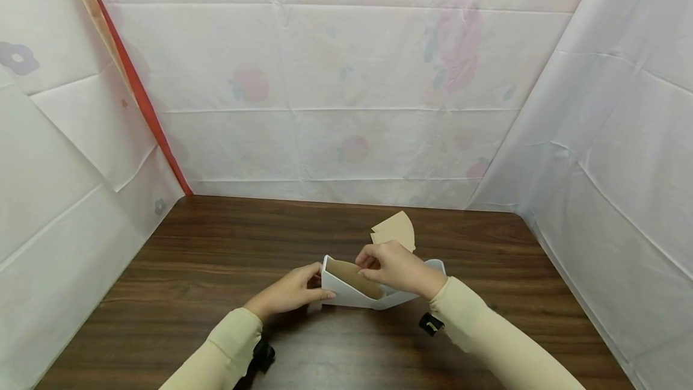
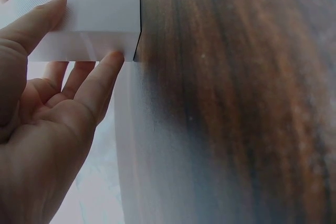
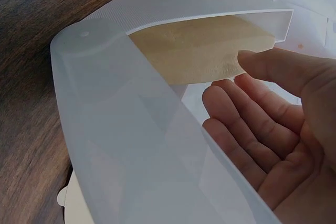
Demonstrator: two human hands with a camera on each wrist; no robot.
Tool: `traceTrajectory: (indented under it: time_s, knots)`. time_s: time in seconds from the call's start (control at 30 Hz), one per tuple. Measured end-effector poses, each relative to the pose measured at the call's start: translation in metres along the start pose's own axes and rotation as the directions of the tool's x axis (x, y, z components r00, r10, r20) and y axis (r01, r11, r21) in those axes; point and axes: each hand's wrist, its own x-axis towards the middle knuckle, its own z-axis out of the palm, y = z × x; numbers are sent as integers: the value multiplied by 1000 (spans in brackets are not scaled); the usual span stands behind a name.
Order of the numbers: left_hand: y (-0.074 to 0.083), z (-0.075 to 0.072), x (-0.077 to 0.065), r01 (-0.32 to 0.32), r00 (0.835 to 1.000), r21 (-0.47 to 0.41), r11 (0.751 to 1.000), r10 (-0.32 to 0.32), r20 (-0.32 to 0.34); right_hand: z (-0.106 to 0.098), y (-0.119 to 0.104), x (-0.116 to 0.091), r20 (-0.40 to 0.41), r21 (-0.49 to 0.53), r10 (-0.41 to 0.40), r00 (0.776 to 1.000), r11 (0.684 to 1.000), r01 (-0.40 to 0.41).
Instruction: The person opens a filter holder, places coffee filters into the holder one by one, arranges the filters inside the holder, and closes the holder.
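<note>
A white filter box with a hinged, translucent lid swung out to the right stands on the table. Tan paper coffee filters sit inside it, their curved edge showing at the opening. My left hand grips the box's left end, thumb on the near wall and fingers around the end. Over the opening is my right hand, its thumb and forefinger at the filters' upper edge, seemingly pinching it; the other fingers are curled. More fan-shaped coffee filters lie behind the box, partly hidden by the right hand.
The dark wood-grain table is bounded by white printed sheeting at the back and both sides. A red strip runs down the back left corner. Black straps circle the wrists.
</note>
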Motion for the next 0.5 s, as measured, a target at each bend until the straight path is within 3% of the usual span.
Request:
traceTrajectory:
  time_s: [0.3, 0.5]
  knots:
    - [-1, 0, 1, 4, 1000, 20, 1000, -4, 12, -4, 1, -1, 2, 4, 12, 1000, 1000, -12]
    - [-2, 0, 1, 13, 1000, 29, 999, -14, 12, -17, 2, -5, -51, 20, 21, 998, 1000, -20]
